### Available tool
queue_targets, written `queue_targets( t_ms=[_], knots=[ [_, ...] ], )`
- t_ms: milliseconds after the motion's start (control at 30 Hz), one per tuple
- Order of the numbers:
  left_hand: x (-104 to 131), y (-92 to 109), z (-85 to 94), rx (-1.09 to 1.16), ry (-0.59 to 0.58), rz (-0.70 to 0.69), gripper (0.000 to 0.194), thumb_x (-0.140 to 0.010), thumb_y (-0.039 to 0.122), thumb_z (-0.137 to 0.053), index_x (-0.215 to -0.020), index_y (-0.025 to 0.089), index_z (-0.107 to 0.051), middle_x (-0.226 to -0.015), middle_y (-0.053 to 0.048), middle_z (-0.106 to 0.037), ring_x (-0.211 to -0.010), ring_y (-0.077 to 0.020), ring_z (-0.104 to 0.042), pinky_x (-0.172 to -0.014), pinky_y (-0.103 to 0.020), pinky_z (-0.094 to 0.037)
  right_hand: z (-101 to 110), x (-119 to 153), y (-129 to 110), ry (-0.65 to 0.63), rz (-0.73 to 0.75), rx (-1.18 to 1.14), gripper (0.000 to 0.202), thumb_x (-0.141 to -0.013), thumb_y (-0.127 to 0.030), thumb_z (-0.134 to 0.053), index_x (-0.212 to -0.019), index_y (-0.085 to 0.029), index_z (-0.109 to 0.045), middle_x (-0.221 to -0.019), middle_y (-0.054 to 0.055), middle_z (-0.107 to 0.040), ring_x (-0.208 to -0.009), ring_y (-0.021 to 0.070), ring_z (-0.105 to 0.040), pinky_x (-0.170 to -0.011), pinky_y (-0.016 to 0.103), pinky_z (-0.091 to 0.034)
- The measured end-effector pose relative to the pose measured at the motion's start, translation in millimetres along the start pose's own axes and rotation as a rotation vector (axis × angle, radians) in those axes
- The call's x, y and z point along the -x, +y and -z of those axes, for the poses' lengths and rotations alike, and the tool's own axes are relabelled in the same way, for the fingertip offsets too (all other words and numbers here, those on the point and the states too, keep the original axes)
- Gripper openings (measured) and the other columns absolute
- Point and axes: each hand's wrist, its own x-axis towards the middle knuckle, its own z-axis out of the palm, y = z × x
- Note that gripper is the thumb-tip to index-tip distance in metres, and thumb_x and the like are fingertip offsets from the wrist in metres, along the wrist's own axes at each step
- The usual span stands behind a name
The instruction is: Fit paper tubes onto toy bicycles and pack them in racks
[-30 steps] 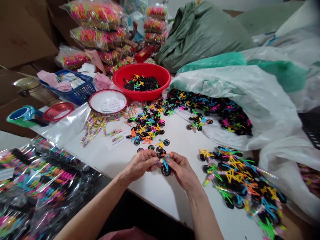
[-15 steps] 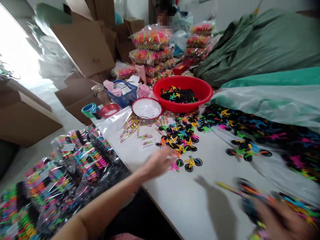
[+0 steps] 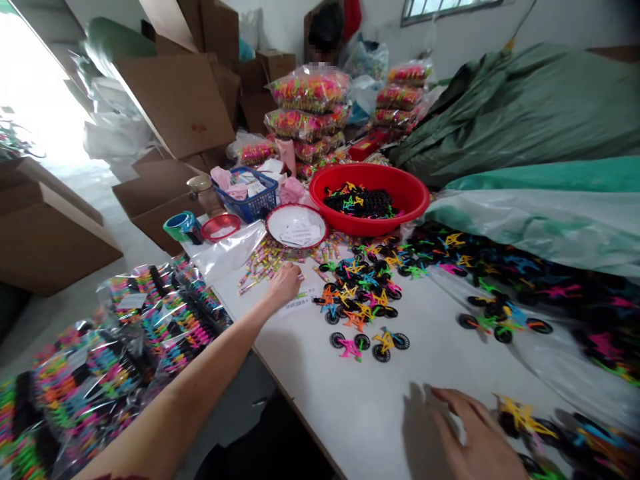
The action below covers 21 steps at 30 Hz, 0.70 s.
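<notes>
My left hand is at the near side of a scattered pile of small printed wrapped sticks. Its fingers are pinched downward on one stick, only partly visible at the fingertips. At the lower right, my right hand is over the white table, thumb and fingers apart, holding nothing. Beside it lie several toy bicycles, partly cut off by the frame. A pink toy bicycle and a yellow one lie between my hands, in front of a heap of toy bicycles.
A red basin of bicycle parts stands behind the heap, beside a white red-rimmed plate and a blue basket. Filled plastic bags lie left of the table. More bicycles cover the right side. A person is at the back.
My left hand has moved away from the pink bicycle to the stick pile. My right hand has let go of the toy bicycle and stick it held, and opened.
</notes>
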Motion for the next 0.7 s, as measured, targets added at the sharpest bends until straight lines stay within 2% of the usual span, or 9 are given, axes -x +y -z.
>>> queue_targets(
  t_ms=[100,167,333,400,467,533,600,633,700],
  knots=[
    [-4,7,-7.6,-0.006,-0.006,0.003,0.02,-0.082,0.014,-0.045,-0.096,0.009,-0.058,-0.102,-0.016,-0.055,-0.098,-0.0264,-0.052,-0.083,-0.036,-0.04,-4,0,2,-0.102,-0.007,0.001,0.034,-0.078,-0.044,-0.042,-0.091,-0.022,-0.064,-0.1,0.008,-0.064,-0.09,0.0242,-0.062,-0.081,0.039,-0.05],
    [-3,8,-6.0,0.004,-0.007,0.007,0.023,-0.082,0.011,-0.041,-0.099,0.007,-0.056,-0.102,-0.018,-0.054,-0.098,-0.0268,-0.051,-0.084,-0.037,-0.039,-2,1,5,-0.141,-0.02,-0.006,0.035,-0.077,-0.045,-0.041,-0.092,-0.022,-0.064,-0.1,0.007,-0.065,-0.09,0.0238,-0.063,-0.079,0.038,-0.051],
    [19,-7,25.0,0.045,-0.02,-0.058,0.03,-0.084,0.01,-0.034,-0.107,0.01,-0.052,-0.101,-0.013,-0.053,-0.092,-0.0208,-0.052,-0.081,-0.03,-0.04,-6,-1,-1,-0.204,-0.053,-0.055,0.036,-0.077,-0.046,-0.042,-0.092,-0.023,-0.065,-0.097,0.007,-0.066,-0.086,0.0236,-0.065,-0.074,0.037,-0.054],
    [27,-15,38.8,0.066,-0.069,-0.164,0.029,-0.083,0.011,-0.037,-0.104,0.016,-0.057,-0.101,-0.008,-0.053,-0.09,-0.0176,-0.053,-0.08,-0.026,-0.04,-12,-2,-7,-0.235,-0.034,-0.102,0.035,-0.078,-0.047,-0.043,-0.093,-0.023,-0.065,-0.097,0.007,-0.066,-0.085,0.0228,-0.065,-0.074,0.035,-0.054],
    [29,-21,47.0,0.103,-0.183,-0.321,0.029,-0.08,0.012,-0.042,-0.099,0.021,-0.062,-0.1,-0.004,-0.054,-0.086,-0.0157,-0.054,-0.079,-0.024,-0.038,-14,-3,-14,-0.244,-0.012,-0.14,0.032,-0.078,-0.044,-0.045,-0.091,-0.023,-0.065,-0.095,0.007,-0.066,-0.084,0.0223,-0.065,-0.074,0.034,-0.053],
    [28,-23,47.7,0.146,-0.337,-0.471,0.027,-0.079,0.016,-0.045,-0.095,0.023,-0.065,-0.097,-0.003,-0.055,-0.082,-0.0157,-0.054,-0.077,-0.023,-0.037,-7,-5,-17,-0.251,0.008,-0.164,0.027,-0.079,-0.039,-0.045,-0.089,-0.023,-0.065,-0.095,0.007,-0.066,-0.085,0.0219,-0.064,-0.075,0.033,-0.052],
    [23,-24,42.4,0.174,-0.456,-0.555,0.023,-0.079,0.021,-0.047,-0.089,0.023,-0.067,-0.092,-0.004,-0.057,-0.077,-0.016,-0.054,-0.075,-0.024,-0.037,7,-9,-14,-0.236,0.0,-0.155,0.025,-0.08,-0.033,-0.044,-0.091,-0.023,-0.064,-0.096,0.007,-0.065,-0.087,0.0214,-0.063,-0.078,0.033,-0.05],
    [21,-24,38.7,0.179,-0.481,-0.575,0.023,-0.08,0.022,-0.045,-0.086,0.023,-0.068,-0.09,-0.004,-0.058,-0.076,-0.0161,-0.055,-0.074,-0.024,-0.037,16,-13,-10,-0.211,-0.016,-0.133,0.025,-0.08,-0.031,-0.043,-0.092,-0.022,-0.063,-0.096,0.007,-0.065,-0.088,0.0214,-0.062,-0.078,0.033,-0.049],
    [14,-25,32.8,0.207,-0.414,-0.546,0.021,-0.076,0.021,-0.048,-0.084,0.024,-0.067,-0.089,-0.003,-0.06,-0.07,-0.0151,-0.054,-0.069,-0.023,-0.037,35,-30,4,-0.107,-0.084,-0.05,0.027,-0.081,-0.03,-0.042,-0.095,-0.02,-0.062,-0.094,0.008,-0.064,-0.084,0.0218,-0.061,-0.078,0.035,-0.048]
  ],
)
